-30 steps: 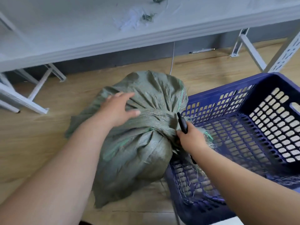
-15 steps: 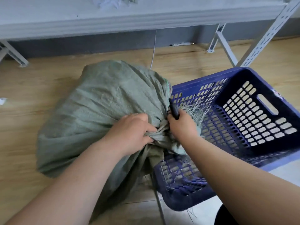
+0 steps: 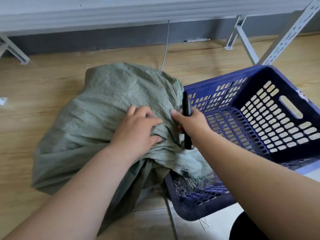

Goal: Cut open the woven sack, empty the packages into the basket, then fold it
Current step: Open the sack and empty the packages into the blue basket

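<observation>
A bulging green woven sack (image 3: 97, 122) lies on the wooden floor, its gathered, frayed mouth draped over the near left corner of a blue slotted plastic basket (image 3: 259, 118). My left hand (image 3: 138, 130) presses on the bunched cloth near the sack's neck, fingers bent into the folds. My right hand (image 3: 192, 122) is closed around a slim black cutter (image 3: 186, 108), which stands upright against the sack's neck beside the basket's left wall. No packages show; the basket's inside looks bare apart from loose fibres.
A white table edge (image 3: 155, 13) runs along the top, with white metal legs (image 3: 242, 38) at the right and another at the far left. A thin grey cable (image 3: 165, 49) drops to the floor behind the sack. A scrap of paper (image 3: 3, 100) lies at the left.
My left hand went from lying flat on the sack to gripping the neck, and now presses with looser fingers. The right hand with the cutter rose slightly along the neck. The view shifted down.
</observation>
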